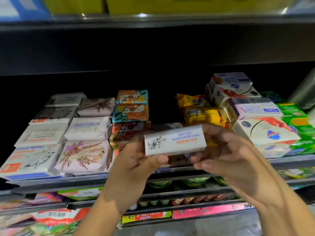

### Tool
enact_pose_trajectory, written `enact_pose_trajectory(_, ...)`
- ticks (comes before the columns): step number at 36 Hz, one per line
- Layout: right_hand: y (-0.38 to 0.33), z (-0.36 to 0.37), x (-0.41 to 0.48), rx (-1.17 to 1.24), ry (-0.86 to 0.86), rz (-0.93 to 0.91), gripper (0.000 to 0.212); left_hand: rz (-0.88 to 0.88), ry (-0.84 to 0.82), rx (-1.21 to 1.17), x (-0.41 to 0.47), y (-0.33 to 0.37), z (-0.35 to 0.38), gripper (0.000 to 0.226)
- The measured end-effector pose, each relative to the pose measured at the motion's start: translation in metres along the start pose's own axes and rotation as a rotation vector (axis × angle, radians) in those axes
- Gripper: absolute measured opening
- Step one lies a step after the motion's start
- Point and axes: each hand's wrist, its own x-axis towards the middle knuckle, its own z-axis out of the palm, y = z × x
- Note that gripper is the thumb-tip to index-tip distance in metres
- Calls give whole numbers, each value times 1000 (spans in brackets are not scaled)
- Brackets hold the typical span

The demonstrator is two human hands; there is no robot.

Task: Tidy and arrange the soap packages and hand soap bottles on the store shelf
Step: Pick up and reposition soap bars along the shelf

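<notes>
A white goat's milk soap package [174,142] with blue and orange print is held up in front of the middle of the shelf. My left hand [136,160] grips its left end, thumb under the front edge. My right hand [226,154] holds its right end, fingers curled behind it. On the shelf, white goat soap packs [32,159] and pink floral packs [83,155] lie in rows at the left. Teal and orange goat soap packs [132,106] sit behind the held package. Yellow packs [201,111] and white boxed soaps [265,133] are stacked at the right.
The shelf's grey front rail [68,178] runs below the packs. Green packages [298,123] fill the far right. Lower shelves hold green tubs [196,182] and pink and red packets [209,210]. Yellow boxes [170,4] stand on the shelf above. The back of the shelf is dark.
</notes>
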Motion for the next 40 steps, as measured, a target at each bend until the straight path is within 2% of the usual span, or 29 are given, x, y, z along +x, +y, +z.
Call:
enact_pose_trajectory(3, 0, 3, 3, -165, 34, -63, 46, 79, 34, -11, -3, 13, 7, 24)
enact_pose_trajectory(5, 2, 5, 4, -255, 25, -53, 46, 66, 94, -49, -5, 19, 12, 11)
enact_pose_trajectory(6, 3, 8, 3, -272, 24, -48, 47, 64, 141, -79, -5, 24, 14, 15)
enact_pose_trajectory(8, 8, 13, 3, -261, 20, -54, 47, 117, 125, -147, -2, 26, 14, 12)
enact_pose_trajectory(12, 19, 31, 3, -222, 56, -66, 65, 227, 185, -221, 4, 20, 10, 55)
enact_pose_trajectory(15, 26, 49, 1, -199, 45, -74, 71, 240, 210, -147, 6, 22, 21, 76)
enact_pose_trajectory(17, 30, 56, -2, -234, 37, -76, 73, 202, 215, -142, 4, 23, 28, 75)
enact_pose_trajectory(21, 34, 52, -4, -226, 79, -56, 61, 206, 154, -85, 2, 24, 25, 62)
enact_pose_trajectory(24, 27, 39, -7, -124, 159, -50, 79, 232, 152, -72, 4, 29, 12, 58)
enact_pose_trajectory(27, 11, 23, -13, -69, 164, -123, 90, 180, 136, -75, 4, 27, 2, 66)
enact_pose_trajectory(31, -2, 25, -11, 80, 159, -262, 82, 34, 64, -175, -2, 15, 5, 72)
enact_pose_trajectory(34, -4, 36, -8, 29, 174, -277, 71, 1, -8, -214, -8, 9, 13, 66)
enact_pose_trajectory(36, -6, 41, -7, -97, 213, -253, 64, -35, 75, -288, -11, 7, 13, 56)
enact_pose_trajectory(39, -14, 42, -7, -259, 206, -151, 52, -138, 222, -547, -10, 14, 14, 59)
enact_pose_trajectory(40, -16, 42, -7, -274, 181, -94, 47, -161, 239, -509, -9, 19, 13, 55)
